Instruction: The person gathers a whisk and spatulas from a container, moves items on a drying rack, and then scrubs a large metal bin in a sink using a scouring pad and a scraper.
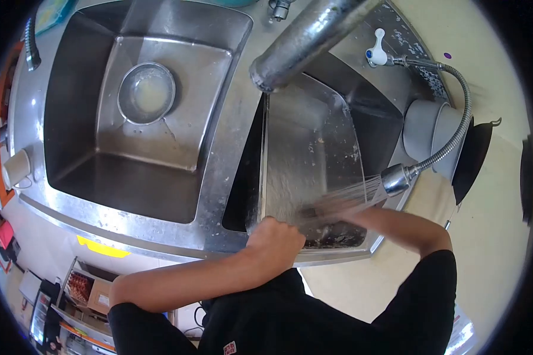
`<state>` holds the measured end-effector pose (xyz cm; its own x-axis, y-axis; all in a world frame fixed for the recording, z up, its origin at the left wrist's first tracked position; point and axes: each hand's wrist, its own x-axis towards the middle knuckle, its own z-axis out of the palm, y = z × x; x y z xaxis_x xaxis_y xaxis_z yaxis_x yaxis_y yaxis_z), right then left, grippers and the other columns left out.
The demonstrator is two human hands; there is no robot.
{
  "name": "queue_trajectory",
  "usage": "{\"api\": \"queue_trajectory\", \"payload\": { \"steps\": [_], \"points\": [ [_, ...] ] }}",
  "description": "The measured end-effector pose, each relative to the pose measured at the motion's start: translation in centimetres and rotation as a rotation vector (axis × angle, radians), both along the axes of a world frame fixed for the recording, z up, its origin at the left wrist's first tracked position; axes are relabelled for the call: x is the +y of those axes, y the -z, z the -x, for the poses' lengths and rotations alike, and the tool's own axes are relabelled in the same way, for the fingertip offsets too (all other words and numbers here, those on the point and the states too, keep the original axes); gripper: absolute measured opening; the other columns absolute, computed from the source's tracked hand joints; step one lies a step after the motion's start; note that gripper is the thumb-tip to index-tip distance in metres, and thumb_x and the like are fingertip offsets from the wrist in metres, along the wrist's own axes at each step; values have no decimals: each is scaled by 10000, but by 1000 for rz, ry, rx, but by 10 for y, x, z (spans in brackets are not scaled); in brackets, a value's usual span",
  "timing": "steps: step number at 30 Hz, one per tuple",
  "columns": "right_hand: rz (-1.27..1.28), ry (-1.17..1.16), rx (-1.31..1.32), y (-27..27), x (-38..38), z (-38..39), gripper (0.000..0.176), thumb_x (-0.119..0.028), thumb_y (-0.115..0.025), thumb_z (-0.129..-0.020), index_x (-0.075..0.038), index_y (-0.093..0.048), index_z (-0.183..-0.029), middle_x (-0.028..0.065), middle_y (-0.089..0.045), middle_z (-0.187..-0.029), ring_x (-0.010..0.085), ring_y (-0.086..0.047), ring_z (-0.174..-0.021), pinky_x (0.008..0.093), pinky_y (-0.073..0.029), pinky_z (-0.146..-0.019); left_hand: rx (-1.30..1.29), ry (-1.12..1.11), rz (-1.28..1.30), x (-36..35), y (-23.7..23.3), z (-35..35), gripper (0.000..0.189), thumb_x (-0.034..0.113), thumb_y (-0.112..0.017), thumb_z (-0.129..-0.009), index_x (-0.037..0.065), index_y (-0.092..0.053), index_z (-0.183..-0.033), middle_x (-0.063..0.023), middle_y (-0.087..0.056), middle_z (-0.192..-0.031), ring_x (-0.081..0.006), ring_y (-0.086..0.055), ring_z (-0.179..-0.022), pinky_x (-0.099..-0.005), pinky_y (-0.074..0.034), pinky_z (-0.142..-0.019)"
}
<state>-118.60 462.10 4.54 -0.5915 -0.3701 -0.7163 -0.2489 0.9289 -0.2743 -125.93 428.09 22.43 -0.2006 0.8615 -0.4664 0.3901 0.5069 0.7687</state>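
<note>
A large rectangular metal tray (293,154) stands tilted in the right sink, its surface wet and spotted. My left hand (276,244) is closed around the near end of its rim. Over the lower part of the tray, my right hand (328,208) is smeared by motion and partly veiled by water. Something dark shows at its fingers, but I cannot make out what it is. Just right of that hand, a metal spray head (397,179) on a flexible hose (465,100) sends water leftward onto the tray and the hand.
The left sink (154,177) holds a round metal bowl (147,93) with some pale liquid. A thick metal pipe (314,41) overhangs the right sink. Grey pots (423,130) and a dark pan (475,157) stand at the right. A white cup (16,168) rests at the left edge.
</note>
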Motion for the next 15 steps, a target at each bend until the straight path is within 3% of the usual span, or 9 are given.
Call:
{"api": "queue_trajectory", "payload": {
  "steps": [1, 3, 5, 6, 8, 9, 11, 13, 15],
  "points": [
    [-13, 61, -1, -16, -10, 3, 202, -137, -588, -892, -41, -718, -1013, 218, -696, -1047, 385, -695, -938, 486, -564, -812, -17, 15, 14, 0, 0, 1, 149, 168, -636, -810, 92, -763, -826, -124, -751, -835, -269, -747, -785, -393, -552, -684],
    [-341, -34, -436, -25, -24, 60, 190, -140, -584, -881, -48, -716, -982, 203, -697, -1003, 374, -692, -910, 474, -560, -814, -34, 0, -3, -2, 1, 0, 148, 173, -642, -806, 91, -763, -832, -126, -751, -836, -269, -747, -786, -389, -551, -681],
    [-401, -194, 57, -21, 9, 117, 263, -125, -562, -878, -81, -688, -1105, 155, -689, -1086, 326, -649, -1069, 422, -556, -815, -21, -14, -12, -2, 2, 1, 146, 178, -649, -801, 91, -762, -833, -128, -750, -833, -270, -747, -786, -384, -551, -678],
    [-257, -181, 92, -18, 26, 122, 221, -125, -565, -877, -85, -701, -1046, 150, -695, -1027, 329, -663, -1004, 435, -556, -816, -9, -20, -11, -2, 2, 1, 145, 181, -653, -799, 92, -762, -831, -128, -749, -830, -270, -747, -785, -381, -551, -677],
    [30, -126, 150, -15, 49, 111, 170, -124, -569, -877, -95, -728, -929, 140, -707, -909, 334, -693, -874, 461, -556, -817, -4, -7, -5, -1, -1, -2, 140, 184, -659, -794, 95, -762, -827, -126, -747, -823, -270, -746, -782, -378, -550, -674],
    [11, -167, -185, -48, 29, 95, 169, -130, -571, -879, -91, -723, -941, 148, -700, -945, 335, -686, -872, 455, -555, -790, 2, -4, 1, -1, -1, -1, 137, 185, -660, -793, 97, -761, -825, -124, -746, -819, -270, -745, -779, -378, -549, -672],
    [-97, -263, -457, -95, -4, 72, 170, -134, -575, -877, -89, -727, -938, 150, -702, -942, 338, -684, -891, 450, -554, -802, 15, -13, 3, 0, -2, -2, 132, 187, -664, -790, 100, -759, -818, -119, -745, -812, -268, -744, -771, -378, -547, -667],
    [-141, -269, -368, -91, 5, 78, 171, -139, -579, -876, -86, -731, -935, 153, -703, -940, 340, -682, -909, 445, -553, -814, 42, -19, -5, 0, -1, -2, 128, 190, -669, -788, 101, -757, -811, -113, -743, -805, -266, -742, -761, -377, -544, -661],
    [-210, -253, -90, -51, 32, 106, 172, -143, -584, -875, -83, -734, -932, 155, -705, -937, 343, -680, -928, 440, -551, -826, 46, -34, -1, -1, 0, 1, 124, 194, -675, -784, 100, -755, -800, -111, -741, -795, -265, -740, -751, -378, -542, -656]
  ]
}}
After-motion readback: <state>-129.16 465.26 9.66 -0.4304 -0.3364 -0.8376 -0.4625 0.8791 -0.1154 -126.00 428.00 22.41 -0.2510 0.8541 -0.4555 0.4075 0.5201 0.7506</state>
